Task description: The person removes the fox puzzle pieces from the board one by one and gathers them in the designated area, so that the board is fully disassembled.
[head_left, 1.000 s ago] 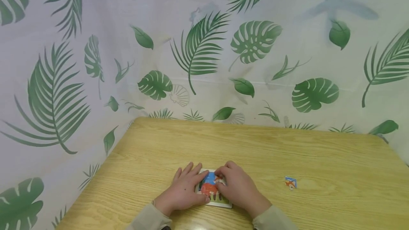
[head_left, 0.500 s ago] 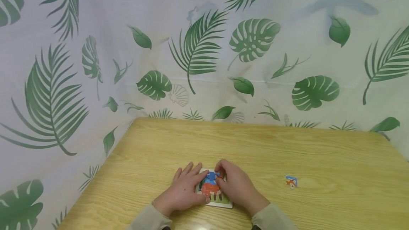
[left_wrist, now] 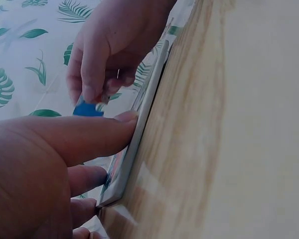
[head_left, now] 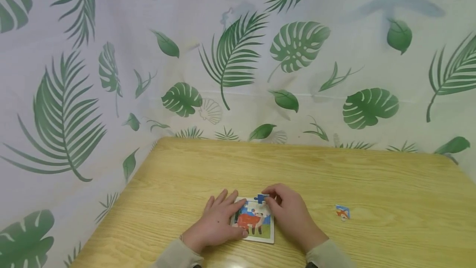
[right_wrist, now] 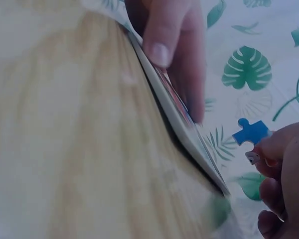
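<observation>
A small jigsaw puzzle board (head_left: 260,240) with a pale frame lies on the table, picturing an orange-red animal on grass. White bare patches show in its upper part. My left hand (head_left: 218,223) rests on the board's left side, fingers spread and thumb on the near frame edge. Above the board's far right corner, my right hand (head_left: 292,214) pinches a blue jigsaw piece (right_wrist: 252,132) between thumb and fingers. The right wrist view shows the piece apart from the board, with an orange and white part close to the fingertips.
Another jigsaw piece (head_left: 342,212), blue and orange, lies on the wooden table (head_left: 390,202) to the right of my right hand. A leaf-patterned curtain (head_left: 238,61) stands behind the table and along its left side.
My right hand has lifted the blue jigsaw piece off the board's upper part and moved it toward the far right corner, uncovering white patches. My left hand stays on the board.
</observation>
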A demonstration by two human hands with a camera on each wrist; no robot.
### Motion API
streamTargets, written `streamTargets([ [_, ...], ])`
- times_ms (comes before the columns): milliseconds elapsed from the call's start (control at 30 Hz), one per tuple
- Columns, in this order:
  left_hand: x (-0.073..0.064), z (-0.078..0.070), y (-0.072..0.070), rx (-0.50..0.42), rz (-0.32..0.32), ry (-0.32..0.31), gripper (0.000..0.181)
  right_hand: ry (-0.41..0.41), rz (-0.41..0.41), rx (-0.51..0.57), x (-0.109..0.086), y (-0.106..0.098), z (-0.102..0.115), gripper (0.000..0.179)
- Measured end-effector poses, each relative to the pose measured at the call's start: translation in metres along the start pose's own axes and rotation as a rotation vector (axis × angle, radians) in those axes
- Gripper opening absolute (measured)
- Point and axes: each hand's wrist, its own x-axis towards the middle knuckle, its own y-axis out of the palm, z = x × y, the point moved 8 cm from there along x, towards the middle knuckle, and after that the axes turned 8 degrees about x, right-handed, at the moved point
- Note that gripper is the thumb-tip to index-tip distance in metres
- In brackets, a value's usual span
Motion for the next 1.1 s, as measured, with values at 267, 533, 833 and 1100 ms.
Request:
streamTargets([
  [267, -0.001, -0.002, 0.002, -0.019, -0.007, 0.026, 0.083, -0.083, -0.094, -0.119, -0.008, -0.048, -0.02, 0.004],
  [533, -0.001, 0.0, 0.002, -0.01, 0.001, 0.007, 0.085, -0.06, -0.061, -0.232, -0.015, -0.08, -0.038, 0.01],
  [833, -0.001, 0.001, 0.001, -0.008, -0.003, 0.006, 0.084, -0.059, -0.093, -0.303, -0.014, -0.103, -0.048, 0.013],
  [1100, 0.0, 0.002, 0.0, 0.006, -0.005, 0.005, 0.085, -0.015, -0.068, -0.357, -0.013, -0.12, -0.065, 0.017],
])
